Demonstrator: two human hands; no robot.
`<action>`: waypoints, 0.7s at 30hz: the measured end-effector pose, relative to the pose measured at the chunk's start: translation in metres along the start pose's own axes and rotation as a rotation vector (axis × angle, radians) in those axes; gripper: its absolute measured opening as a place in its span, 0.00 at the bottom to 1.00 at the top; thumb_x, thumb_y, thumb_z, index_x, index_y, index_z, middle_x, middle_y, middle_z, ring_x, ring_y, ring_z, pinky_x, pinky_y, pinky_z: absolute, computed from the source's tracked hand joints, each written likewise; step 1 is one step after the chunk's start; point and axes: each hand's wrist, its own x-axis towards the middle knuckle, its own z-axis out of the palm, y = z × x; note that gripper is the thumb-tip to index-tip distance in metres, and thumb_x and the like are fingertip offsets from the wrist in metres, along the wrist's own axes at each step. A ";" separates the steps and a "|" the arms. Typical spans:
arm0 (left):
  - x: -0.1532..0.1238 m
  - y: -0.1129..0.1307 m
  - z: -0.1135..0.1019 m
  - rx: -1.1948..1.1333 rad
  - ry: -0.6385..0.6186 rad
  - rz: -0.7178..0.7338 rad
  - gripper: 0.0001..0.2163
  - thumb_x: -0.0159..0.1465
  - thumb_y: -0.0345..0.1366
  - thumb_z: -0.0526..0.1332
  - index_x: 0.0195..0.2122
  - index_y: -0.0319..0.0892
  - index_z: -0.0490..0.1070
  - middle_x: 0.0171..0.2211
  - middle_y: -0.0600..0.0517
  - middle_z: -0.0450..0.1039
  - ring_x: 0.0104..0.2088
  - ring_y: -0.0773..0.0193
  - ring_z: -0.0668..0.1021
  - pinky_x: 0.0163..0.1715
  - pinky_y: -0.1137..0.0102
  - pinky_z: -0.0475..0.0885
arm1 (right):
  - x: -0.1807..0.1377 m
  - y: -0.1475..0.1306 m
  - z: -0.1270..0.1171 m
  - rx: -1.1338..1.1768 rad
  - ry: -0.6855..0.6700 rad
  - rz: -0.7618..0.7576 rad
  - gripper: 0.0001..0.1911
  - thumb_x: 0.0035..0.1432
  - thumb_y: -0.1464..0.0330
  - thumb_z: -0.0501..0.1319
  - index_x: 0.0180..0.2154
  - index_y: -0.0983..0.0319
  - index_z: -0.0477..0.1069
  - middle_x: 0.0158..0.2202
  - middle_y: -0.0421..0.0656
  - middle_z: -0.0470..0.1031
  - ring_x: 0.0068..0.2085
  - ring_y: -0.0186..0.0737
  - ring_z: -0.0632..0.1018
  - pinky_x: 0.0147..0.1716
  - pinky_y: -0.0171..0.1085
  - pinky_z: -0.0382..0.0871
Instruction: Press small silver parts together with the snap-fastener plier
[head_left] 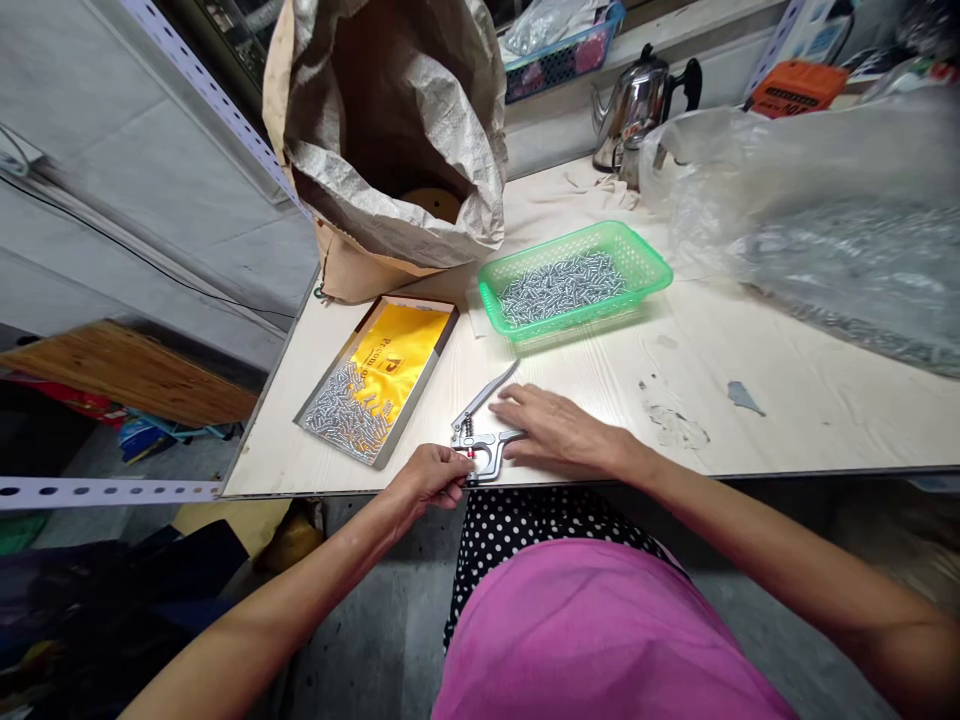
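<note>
A pair of silver snap pliers [491, 447] lies at the table's front edge, its spring-loaded upper handle raised wide. My right hand [562, 425] is at the handle end, with the lower handle between thumb and fingers and the upper fingers stretched loosely toward the raised handle. At the jaws, beside a small red part, my left hand [435, 472] pinches thumb and forefinger together; what sits between them is too small to make out. Just beyond, a shallow tray [405, 420] with a yellow lining holds many small metal pieces [341, 415].
A green plastic basket [652, 275] of similar metal pieces stands behind the pliers. A large woven sack [390, 225] gapes at back left. At the right lies a clear plastic bag [825, 200] of small parts. A metal kettle [637, 105] and an orange box [799, 88] stand at the back.
</note>
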 end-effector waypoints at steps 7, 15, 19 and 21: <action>0.000 -0.001 0.002 0.016 0.032 -0.011 0.12 0.55 0.40 0.67 0.26 0.38 0.68 0.13 0.61 0.64 0.13 0.75 0.67 0.15 0.79 0.62 | 0.032 0.036 -0.002 -0.154 -0.126 -0.026 0.56 0.43 0.45 0.69 0.65 0.65 0.52 0.66 0.60 0.54 0.66 0.68 0.50 0.60 0.64 0.44; -0.005 0.004 0.005 0.006 0.043 0.001 0.11 0.55 0.38 0.67 0.25 0.38 0.67 0.14 0.62 0.63 0.13 0.76 0.66 0.13 0.80 0.61 | 0.040 0.031 -0.012 -0.223 -0.206 -0.014 0.53 0.39 0.45 0.69 0.60 0.69 0.60 0.58 0.59 0.64 0.58 0.62 0.64 0.58 0.58 0.52; -0.005 0.003 0.006 0.014 0.059 0.001 0.10 0.55 0.37 0.66 0.26 0.38 0.68 0.14 0.61 0.63 0.13 0.76 0.65 0.14 0.80 0.62 | 0.033 0.023 -0.012 -0.251 -0.164 0.013 0.44 0.41 0.47 0.70 0.53 0.70 0.66 0.50 0.56 0.70 0.51 0.57 0.68 0.53 0.53 0.58; -0.005 0.002 0.006 0.022 0.062 0.004 0.10 0.56 0.37 0.66 0.25 0.38 0.68 0.14 0.61 0.62 0.13 0.76 0.64 0.14 0.79 0.62 | 0.029 0.021 -0.011 -0.253 -0.139 0.034 0.43 0.42 0.48 0.70 0.52 0.70 0.66 0.49 0.55 0.70 0.50 0.57 0.68 0.51 0.52 0.59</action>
